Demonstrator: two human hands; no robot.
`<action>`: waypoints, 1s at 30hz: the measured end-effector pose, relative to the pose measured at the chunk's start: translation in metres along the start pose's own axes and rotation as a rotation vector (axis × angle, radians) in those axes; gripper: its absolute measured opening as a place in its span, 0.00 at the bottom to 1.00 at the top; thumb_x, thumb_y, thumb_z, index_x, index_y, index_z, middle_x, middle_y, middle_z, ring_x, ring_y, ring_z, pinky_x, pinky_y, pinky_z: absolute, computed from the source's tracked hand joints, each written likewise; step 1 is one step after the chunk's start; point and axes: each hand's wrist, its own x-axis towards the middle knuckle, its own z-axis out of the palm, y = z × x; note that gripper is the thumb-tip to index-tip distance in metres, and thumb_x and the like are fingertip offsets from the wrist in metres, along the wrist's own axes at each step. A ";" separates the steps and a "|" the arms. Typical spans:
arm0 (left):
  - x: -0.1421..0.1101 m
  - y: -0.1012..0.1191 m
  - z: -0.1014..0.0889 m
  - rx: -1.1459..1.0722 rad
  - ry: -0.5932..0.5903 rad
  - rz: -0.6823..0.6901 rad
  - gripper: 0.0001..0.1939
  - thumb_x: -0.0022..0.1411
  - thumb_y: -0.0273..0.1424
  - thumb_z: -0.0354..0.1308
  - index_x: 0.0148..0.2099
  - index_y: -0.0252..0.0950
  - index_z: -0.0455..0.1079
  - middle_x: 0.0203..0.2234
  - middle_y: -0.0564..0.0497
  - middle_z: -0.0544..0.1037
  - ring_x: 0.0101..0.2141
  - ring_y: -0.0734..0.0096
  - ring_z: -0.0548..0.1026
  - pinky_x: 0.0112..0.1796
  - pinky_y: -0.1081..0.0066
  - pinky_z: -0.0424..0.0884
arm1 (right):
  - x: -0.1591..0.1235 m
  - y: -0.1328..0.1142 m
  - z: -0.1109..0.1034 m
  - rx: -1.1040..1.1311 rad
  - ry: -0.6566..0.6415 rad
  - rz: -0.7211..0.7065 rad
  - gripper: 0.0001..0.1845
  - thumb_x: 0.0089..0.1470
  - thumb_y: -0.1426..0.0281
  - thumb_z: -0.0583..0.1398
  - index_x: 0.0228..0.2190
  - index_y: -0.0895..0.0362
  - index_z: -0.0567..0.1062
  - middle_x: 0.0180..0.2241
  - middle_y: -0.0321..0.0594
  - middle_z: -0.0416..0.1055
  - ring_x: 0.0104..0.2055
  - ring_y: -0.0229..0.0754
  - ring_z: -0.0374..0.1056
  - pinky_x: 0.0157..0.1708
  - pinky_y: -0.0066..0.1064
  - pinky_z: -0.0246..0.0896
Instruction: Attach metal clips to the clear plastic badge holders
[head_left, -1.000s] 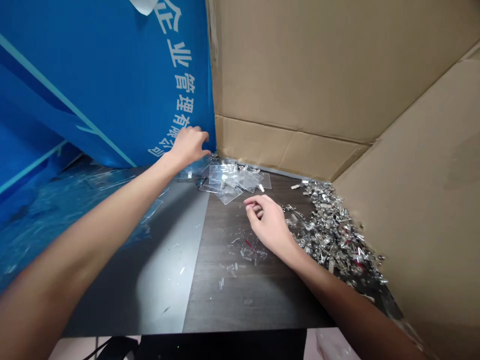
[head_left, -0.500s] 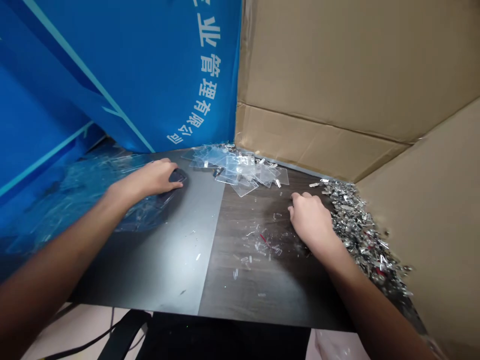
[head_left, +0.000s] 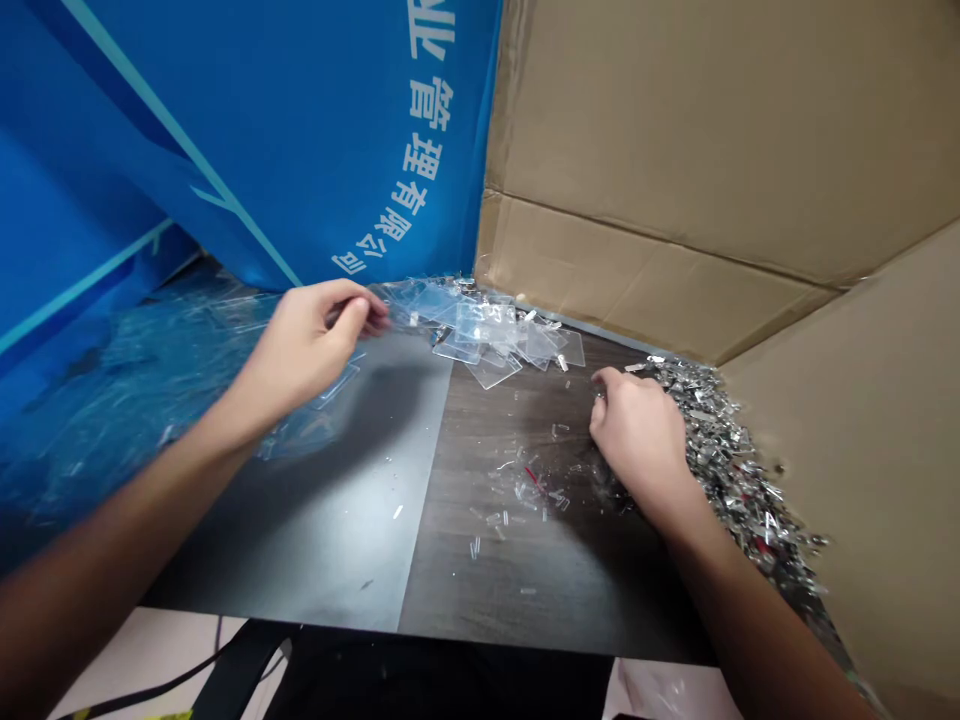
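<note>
Corner of a desk [head_left: 540, 590], walled in on two sides. A blue banner [head_left: 262, 150] with white characters stood along the far edge on the left, and cardboard sheets [head_left: 712, 130] closed off the far right corner and the whole right edge. The desk top was dark wood grain on the right; a pale grey sheet [head_left: 322, 540] covered the left part, with crumpled blue plastic film [head_left: 112, 400] spread over toward the left edge.

Clear plastic sleeves [head_left: 487, 340] lay overlapped in a loose heap at the far edge, near the foot of the cardboard. Metal clips [head_left: 712, 450] formed a long drift down the right edge, banked against the cardboard. Small clear bits [head_left: 517, 495] and one red scrap [head_left: 531, 475] were scattered mid-desk, nearer than the sleeves.

The left hand [head_left: 311, 340] reached in from the left, thumb and fingertips [head_left: 379, 318] pinched together just beside the left end of the sleeves — whether a sleeve was caught between them, I could not tell. The right hand [head_left: 637, 435] was loosely curled, fingers down at the inner edge of the clips — anything inside it was hidden.
</note>
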 end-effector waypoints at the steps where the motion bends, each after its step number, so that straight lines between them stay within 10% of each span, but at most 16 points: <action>1: -0.005 0.003 0.010 -0.205 -0.058 -0.041 0.12 0.71 0.37 0.57 0.42 0.35 0.77 0.39 0.43 0.84 0.39 0.60 0.82 0.47 0.60 0.78 | 0.000 -0.001 0.000 0.059 0.037 -0.010 0.21 0.67 0.77 0.56 0.55 0.61 0.83 0.44 0.58 0.83 0.47 0.60 0.78 0.46 0.45 0.69; 8: -0.051 0.000 0.076 -0.686 -0.352 -0.169 0.08 0.67 0.36 0.62 0.39 0.37 0.72 0.30 0.52 0.72 0.32 0.69 0.69 0.37 0.67 0.66 | -0.016 -0.026 0.000 0.868 -0.118 -0.210 0.19 0.68 0.76 0.50 0.42 0.54 0.81 0.36 0.41 0.72 0.35 0.45 0.69 0.39 0.37 0.64; 17: -0.077 0.010 0.077 -0.622 -0.561 -0.050 0.16 0.66 0.40 0.68 0.45 0.40 0.65 0.35 0.53 0.68 0.36 0.66 0.70 0.40 0.65 0.68 | -0.042 -0.056 0.001 1.326 -0.441 -0.353 0.18 0.73 0.63 0.58 0.32 0.54 0.79 0.35 0.36 0.73 0.38 0.42 0.68 0.43 0.35 0.61; 24: -0.081 -0.001 0.081 -0.371 -0.465 0.170 0.11 0.68 0.33 0.62 0.50 0.39 0.69 0.45 0.48 0.68 0.40 0.63 0.69 0.44 0.61 0.70 | -0.046 -0.059 0.007 1.285 -0.199 -0.452 0.07 0.64 0.71 0.67 0.31 0.55 0.80 0.31 0.33 0.70 0.33 0.39 0.66 0.36 0.33 0.60; 30: -0.094 -0.003 0.089 -0.336 -0.352 -0.020 0.29 0.65 0.34 0.63 0.65 0.43 0.60 0.61 0.42 0.61 0.58 0.53 0.71 0.61 0.44 0.71 | -0.058 -0.063 0.005 1.209 0.103 -0.463 0.08 0.62 0.76 0.66 0.30 0.56 0.80 0.30 0.35 0.70 0.30 0.38 0.66 0.32 0.32 0.61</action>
